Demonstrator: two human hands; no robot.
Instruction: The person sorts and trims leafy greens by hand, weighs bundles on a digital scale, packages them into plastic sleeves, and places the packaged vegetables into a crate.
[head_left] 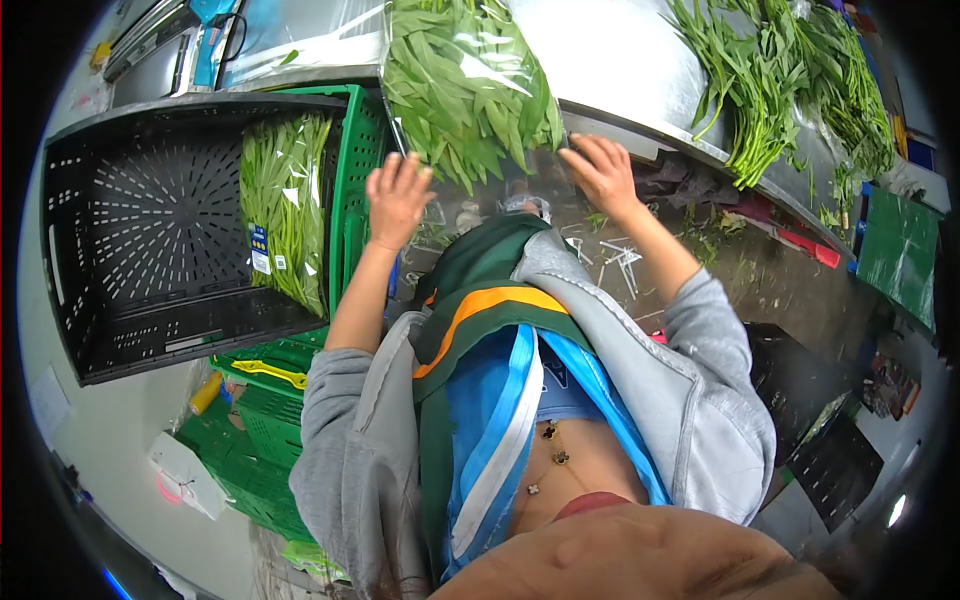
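In front of me a clear plastic bag (466,70) of leafy greens (470,110) lies over the edge of the metal table, its near end hanging toward me. My left hand (398,200) is at the bag's left near corner, fingers bent and closed on the film. At the right near corner, my right hand (605,178) has its fingertips pinched on the bag's edge. The clear film between the hands is hard to make out against the floor. Leaf tips point toward me.
To the left, a black crate (180,220) holds a packed bag of green stems (285,210), beside green crates (365,150). Loose bunches of greens (765,90) lie on the metal table (610,60) at right. Scraps (620,265) litter the floor.
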